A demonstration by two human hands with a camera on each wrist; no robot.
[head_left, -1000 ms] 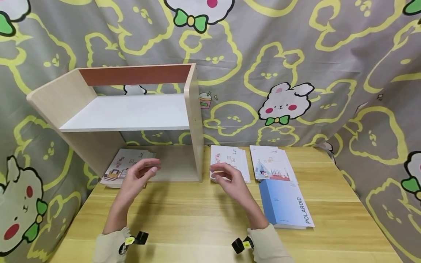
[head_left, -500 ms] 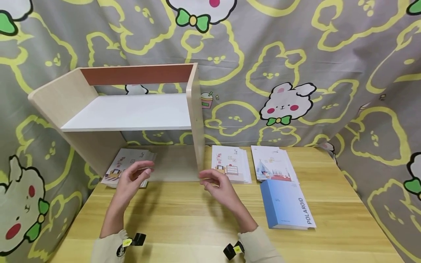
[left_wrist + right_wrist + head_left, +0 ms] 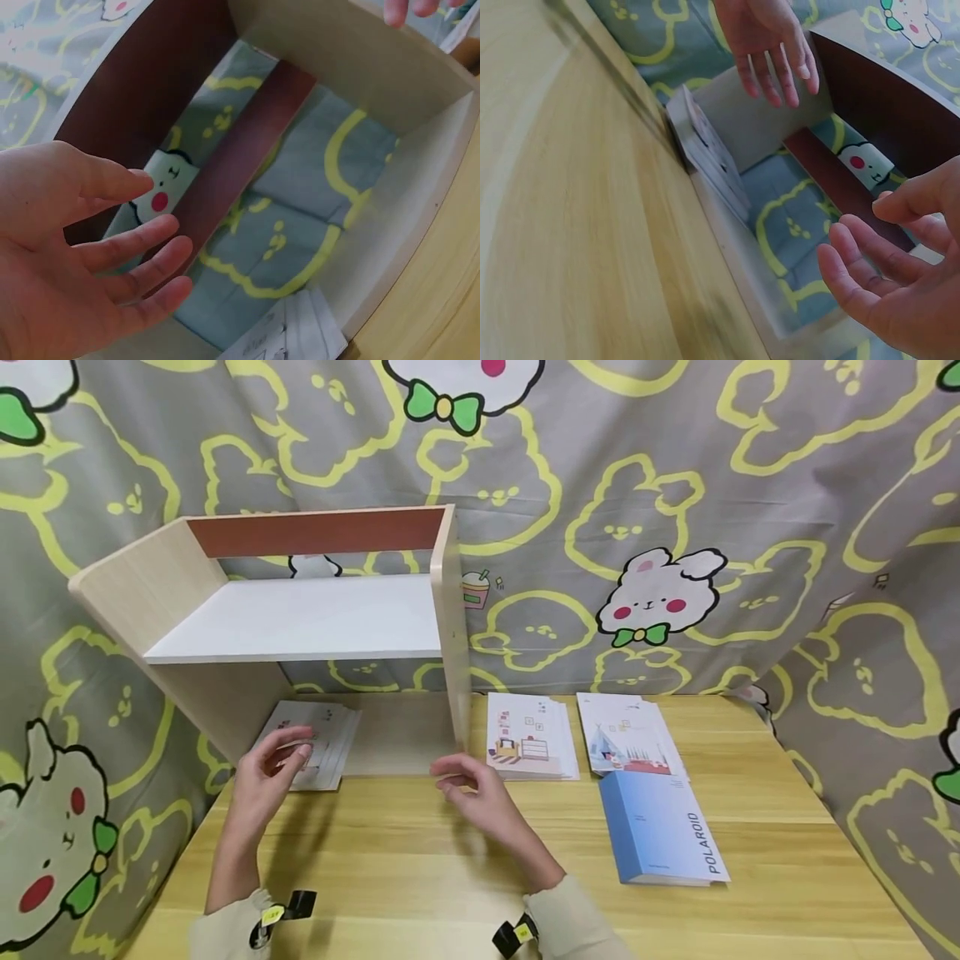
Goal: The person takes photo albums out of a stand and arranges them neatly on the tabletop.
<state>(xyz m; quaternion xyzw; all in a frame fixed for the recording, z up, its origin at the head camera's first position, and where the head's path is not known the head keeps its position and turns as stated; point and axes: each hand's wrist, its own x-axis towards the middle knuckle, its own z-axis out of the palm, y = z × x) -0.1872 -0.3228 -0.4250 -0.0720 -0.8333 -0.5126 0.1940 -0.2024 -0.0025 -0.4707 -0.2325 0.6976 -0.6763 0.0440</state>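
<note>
A wooden desktop bookshelf (image 3: 292,614) stands at the left, with a white middle board and a red-brown back rail. In its lower compartment, a stack of thin illustrated books (image 3: 330,747) lies against the left panel. My left hand (image 3: 262,777) hovers in front of that stack and partly hides it, fingers loosely bent around nothing. Near the front foot of the shelf's right panel, my right hand (image 3: 480,793) hangs with relaxed fingers, also holding nothing. The left wrist view shows the left hand (image 3: 97,262) apart from the shelf, its fingers spread.
To the shelf's right lies a stack of illustrated books (image 3: 528,735). Beside it is another stack with a tent picture (image 3: 626,735). A thick blue book marked POLAROID (image 3: 663,831) lies in front, touching or overlapping that stack. A patterned curtain (image 3: 525,527) hangs behind the wooden table (image 3: 405,860).
Both hands have moved left. The right hand has gone from in front of the middle book stack to the shelf's right panel; the left hand has shifted left across the shelf's books.
</note>
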